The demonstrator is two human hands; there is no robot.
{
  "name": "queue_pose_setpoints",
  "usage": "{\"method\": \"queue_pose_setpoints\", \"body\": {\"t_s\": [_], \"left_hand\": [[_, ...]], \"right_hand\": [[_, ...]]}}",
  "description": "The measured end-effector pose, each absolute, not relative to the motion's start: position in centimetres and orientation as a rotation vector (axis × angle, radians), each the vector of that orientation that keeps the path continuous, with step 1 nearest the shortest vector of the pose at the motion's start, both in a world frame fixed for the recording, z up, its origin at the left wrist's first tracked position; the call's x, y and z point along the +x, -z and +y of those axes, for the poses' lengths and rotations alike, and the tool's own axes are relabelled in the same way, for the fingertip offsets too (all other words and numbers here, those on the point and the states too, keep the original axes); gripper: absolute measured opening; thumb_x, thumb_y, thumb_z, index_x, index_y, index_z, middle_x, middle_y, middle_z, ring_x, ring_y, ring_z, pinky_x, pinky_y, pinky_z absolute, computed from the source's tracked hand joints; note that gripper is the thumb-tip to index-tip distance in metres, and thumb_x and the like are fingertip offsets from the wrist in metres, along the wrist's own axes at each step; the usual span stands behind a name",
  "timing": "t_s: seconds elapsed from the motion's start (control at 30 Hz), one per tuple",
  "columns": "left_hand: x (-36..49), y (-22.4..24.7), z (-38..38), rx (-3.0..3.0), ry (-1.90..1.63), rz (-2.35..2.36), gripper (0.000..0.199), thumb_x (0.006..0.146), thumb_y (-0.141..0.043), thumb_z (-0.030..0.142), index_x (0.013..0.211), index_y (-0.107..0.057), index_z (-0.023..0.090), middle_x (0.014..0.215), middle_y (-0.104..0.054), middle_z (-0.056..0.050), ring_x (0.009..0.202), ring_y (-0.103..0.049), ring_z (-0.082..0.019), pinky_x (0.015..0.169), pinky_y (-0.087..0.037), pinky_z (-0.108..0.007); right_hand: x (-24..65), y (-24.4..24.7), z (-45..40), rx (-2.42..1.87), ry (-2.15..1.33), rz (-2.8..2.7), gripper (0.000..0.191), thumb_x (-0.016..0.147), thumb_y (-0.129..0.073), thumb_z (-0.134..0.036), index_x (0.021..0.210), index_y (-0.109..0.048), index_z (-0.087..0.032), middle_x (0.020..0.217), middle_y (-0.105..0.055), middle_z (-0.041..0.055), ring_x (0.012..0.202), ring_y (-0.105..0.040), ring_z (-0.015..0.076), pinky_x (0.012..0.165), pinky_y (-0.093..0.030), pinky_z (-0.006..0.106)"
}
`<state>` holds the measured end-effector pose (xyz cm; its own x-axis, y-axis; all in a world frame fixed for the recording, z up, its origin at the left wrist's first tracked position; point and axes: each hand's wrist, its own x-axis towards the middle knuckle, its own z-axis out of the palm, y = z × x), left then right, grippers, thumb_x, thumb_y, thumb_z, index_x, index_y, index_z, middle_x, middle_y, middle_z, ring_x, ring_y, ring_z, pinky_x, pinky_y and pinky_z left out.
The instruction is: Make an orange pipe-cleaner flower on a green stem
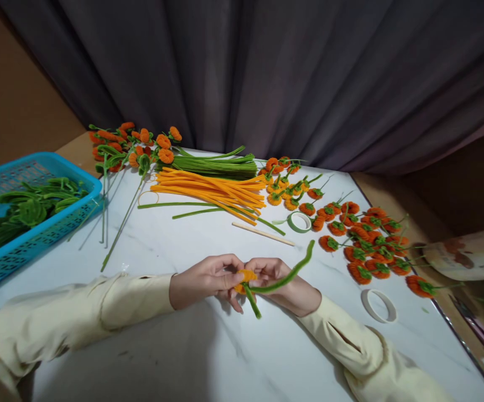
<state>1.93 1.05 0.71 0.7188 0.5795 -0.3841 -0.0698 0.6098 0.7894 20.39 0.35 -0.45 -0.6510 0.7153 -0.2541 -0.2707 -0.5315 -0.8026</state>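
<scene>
Near the middle of the white table, my left hand (210,279) pinches the left side of a small yellow-orange pumpkin shape (247,276). My right hand (286,285) is closed on its right side, with the fingertips partly hidden behind it. A green fuzzy stem (294,270) comes out of the yellow pumpkin, one long end curving up to the right over my right hand, a short end pointing down. Beyond my hands lie a pale wooden stick (262,234) and a roll of green tape (299,221).
A blue basket (36,240) of green pieces stands at the left. Orange (212,192) and green fuzzy stems (212,166) lie at the back. Several orange pumpkins (359,271) and a white ring (379,306) are at the right. Stemmed orange pieces (164,141) lie back left.
</scene>
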Motion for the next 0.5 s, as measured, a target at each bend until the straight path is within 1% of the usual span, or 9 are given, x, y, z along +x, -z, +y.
{"method": "queue_pose_setpoints", "body": {"t_s": [0.07, 0.17, 0.23, 0.4, 0.5], "left_hand": [[1.99, -0.77, 1.12, 0.851, -0.438, 0.705, 0.040, 0.070, -0.068, 0.043, 0.085, -0.047, 0.013, 0.061, -0.057, 0.002, 0.054, -0.059, -0.011, 0.058, -0.051, -0.028], [2.11, -0.66, 1.09, 0.887, -0.488, 0.723, 0.039, 0.068, -0.071, 0.038, 0.085, -0.046, 0.014, 0.070, -0.061, -0.002, 0.063, -0.061, -0.013, 0.060, -0.052, -0.029], [2.18, -0.47, 0.97, 0.930, -0.508, 0.735, 0.039, 0.069, -0.070, 0.039, 0.084, -0.044, 0.014, 0.074, -0.063, -0.003, 0.067, -0.062, -0.015, 0.059, -0.052, -0.028], [2.10, -0.17, 0.74, 1.006, -0.512, 0.728, 0.037, 0.073, -0.064, 0.044, 0.083, -0.043, 0.015, 0.071, -0.063, -0.003, 0.062, -0.062, -0.013, 0.055, -0.050, -0.025], [1.91, -0.32, 0.87, 0.994, -0.458, 0.664, 0.037, 0.074, -0.064, 0.044, 0.083, -0.043, 0.015, 0.073, -0.063, -0.003, 0.059, -0.062, -0.012, 0.055, -0.051, -0.025]], "right_hand": [[20.37, 0.58, 0.41, -0.788, -2.165, -0.990, 0.031, 0.064, -0.079, -0.030, 0.077, -0.060, -0.009, 0.067, -0.063, 0.0057, 0.057, -0.057, 0.0120, 0.057, -0.047, 0.025], [20.30, 0.69, 0.51, -0.822, -2.115, -0.982, 0.031, 0.063, -0.079, -0.030, 0.077, -0.061, -0.009, 0.069, -0.064, 0.0060, 0.058, -0.058, 0.0121, 0.056, -0.048, 0.025], [20.29, 0.67, 0.52, -0.825, -2.109, -0.987, 0.032, 0.061, -0.080, -0.029, 0.077, -0.061, -0.009, 0.069, -0.064, 0.0062, 0.059, -0.058, 0.0126, 0.057, -0.048, 0.025], [20.39, 0.53, 0.39, -0.812, -2.161, -1.015, 0.031, 0.063, -0.079, -0.025, 0.079, -0.059, -0.009, 0.067, -0.063, 0.0053, 0.058, -0.059, 0.0124, 0.059, -0.047, 0.025], [20.45, 0.62, 0.38, -0.797, -2.178, -1.050, 0.028, 0.064, -0.079, -0.023, 0.077, -0.059, -0.008, 0.068, -0.063, 0.0055, 0.058, -0.058, 0.0112, 0.058, -0.046, 0.023]]}}
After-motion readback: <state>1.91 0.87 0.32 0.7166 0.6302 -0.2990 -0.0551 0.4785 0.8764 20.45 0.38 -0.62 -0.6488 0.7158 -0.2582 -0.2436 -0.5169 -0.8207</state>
